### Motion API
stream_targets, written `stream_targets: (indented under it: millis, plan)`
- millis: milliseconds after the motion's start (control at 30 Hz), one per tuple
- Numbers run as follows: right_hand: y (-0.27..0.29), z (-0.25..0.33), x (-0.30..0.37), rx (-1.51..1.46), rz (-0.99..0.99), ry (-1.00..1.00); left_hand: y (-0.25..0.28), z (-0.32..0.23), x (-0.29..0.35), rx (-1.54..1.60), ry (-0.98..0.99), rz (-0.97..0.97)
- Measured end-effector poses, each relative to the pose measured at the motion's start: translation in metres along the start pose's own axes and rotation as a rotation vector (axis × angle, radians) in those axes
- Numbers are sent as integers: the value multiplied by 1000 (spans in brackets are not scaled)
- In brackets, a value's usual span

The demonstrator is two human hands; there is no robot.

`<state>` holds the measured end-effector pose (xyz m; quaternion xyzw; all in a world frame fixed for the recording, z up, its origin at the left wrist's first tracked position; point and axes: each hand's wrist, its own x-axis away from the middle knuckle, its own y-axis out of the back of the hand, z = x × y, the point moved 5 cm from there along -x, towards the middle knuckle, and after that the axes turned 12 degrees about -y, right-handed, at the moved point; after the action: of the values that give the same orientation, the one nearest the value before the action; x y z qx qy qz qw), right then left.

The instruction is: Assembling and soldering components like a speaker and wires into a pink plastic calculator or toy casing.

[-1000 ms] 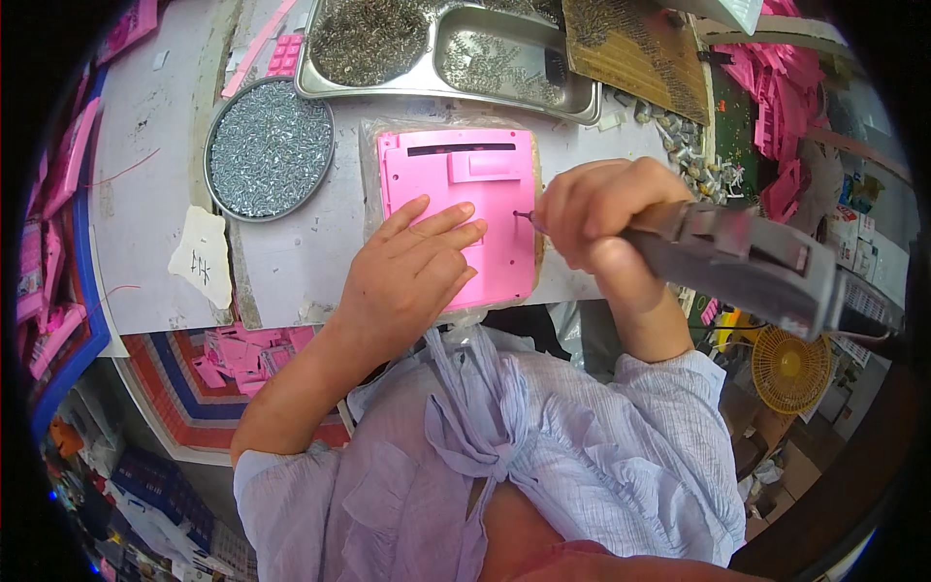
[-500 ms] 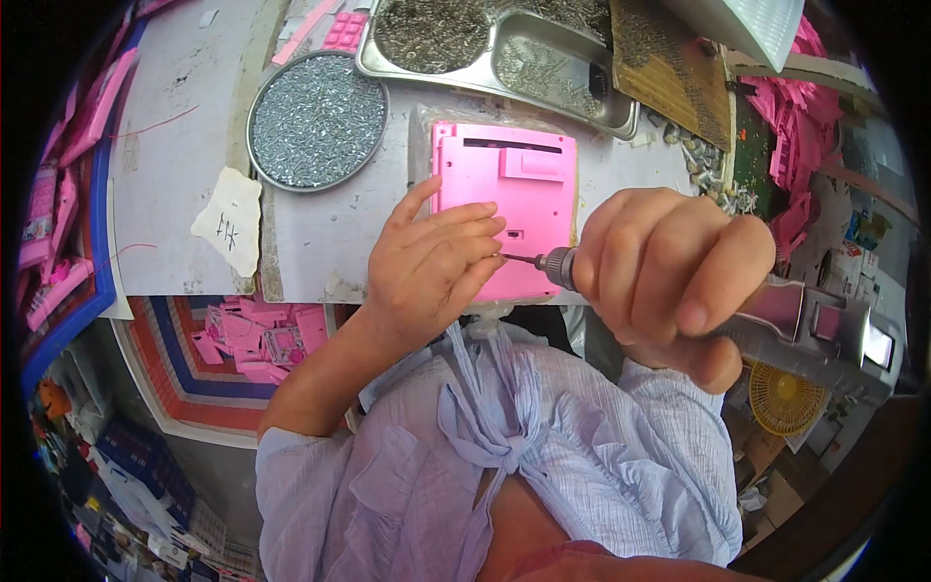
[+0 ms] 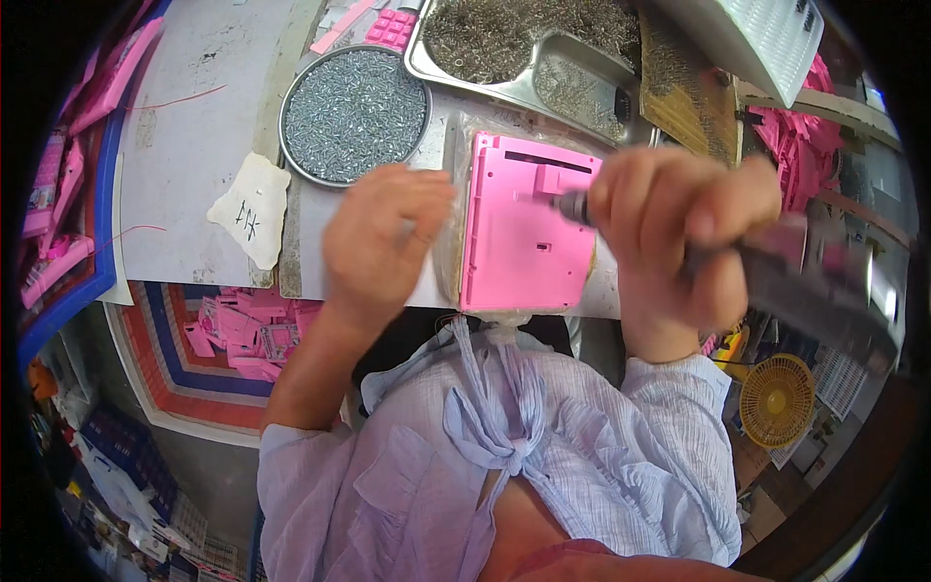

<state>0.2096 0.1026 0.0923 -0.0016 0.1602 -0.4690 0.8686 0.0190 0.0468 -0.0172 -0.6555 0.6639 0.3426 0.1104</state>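
Parts of pink plastic (image 3: pixel 116 73) lean at the far left, by a blue edge (image 3: pixel 103 228). Below the table (image 3: pixel 184 194) sits a striped bin (image 3: pixel 155 359) with more pink pieces (image 3: pixel 257 330) inside. A torn white scrap (image 3: pixel 250 211) with dark marks lies on the tabletop, and right of it stands a round dish (image 3: pixel 281 126) full of small silver pieces (image 3: pixel 354 116). The left hand (image 3: pixel 383 238), blurred, is raised near the dish, fingers close together; whether they pinch anything I cannot tell. Just right of it, the pink case (image 3: pixel 519 267) lies flat near the table's front edge, on a plastic-wrapped sheet (image 3: pixel 449 262), with a metal tray (image 3: pixel 512 95) behind. The right hand (image 3: pixel 674 218) grips a power screwdriver (image 3: pixel 810 301), its blurred tip pointing left over the case; contact is unclear. Farther right are a yellow fan (image 3: pixel 778 398), low down, and more pink plastic (image 3: pixel 810 145) higher up.
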Motion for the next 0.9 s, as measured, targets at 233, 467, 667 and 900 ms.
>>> stream_targets:
  millis: [233, 467, 667, 900]
  plan:
    - [10, -50, -35, 44, 23, 20, -26, -28, 7, -43, -208, 249]
    - [5, -75, -33, 266, -85, 8, -37, -39, 25, -228, -205, 258]
    - [-9, -49, -28, 96, -7, 2, -39, -39, 32, -252, -165, 256]
    - [-7, -70, -18, 289, -7, -98, -35, -38, 29, -159, -121, 234]
